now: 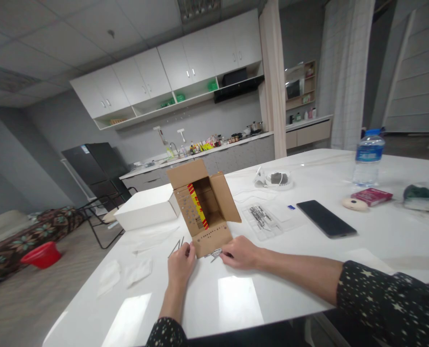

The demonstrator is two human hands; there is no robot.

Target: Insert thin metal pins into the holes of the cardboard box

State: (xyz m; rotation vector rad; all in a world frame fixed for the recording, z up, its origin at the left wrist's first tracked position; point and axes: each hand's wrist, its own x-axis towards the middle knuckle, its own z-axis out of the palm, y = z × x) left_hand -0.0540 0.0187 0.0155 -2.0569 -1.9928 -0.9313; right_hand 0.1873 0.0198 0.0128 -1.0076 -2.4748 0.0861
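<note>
An open cardboard box (190,212) lies on its side on the white table, its opening facing me and its flaps spread. My left hand (180,264) rests at the near left corner of the box, fingers curled; whatever they hold is hidden. Several thin metal rods (176,246) lie beside that hand. At the near right corner, my right hand (242,253) is closed, its fingertips on a small pile of thin metal rods (214,254) by the lower flap. More metal pieces (261,217) sit in a clear plastic case (272,235) behind my right hand.
A white box (147,207) stands behind left, with crumpled white tissues (138,273) nearer me. To the right lie a black phone (326,218), a dark red packet (372,195) and a beige oval object (355,204). A water bottle (368,156) stands behind them.
</note>
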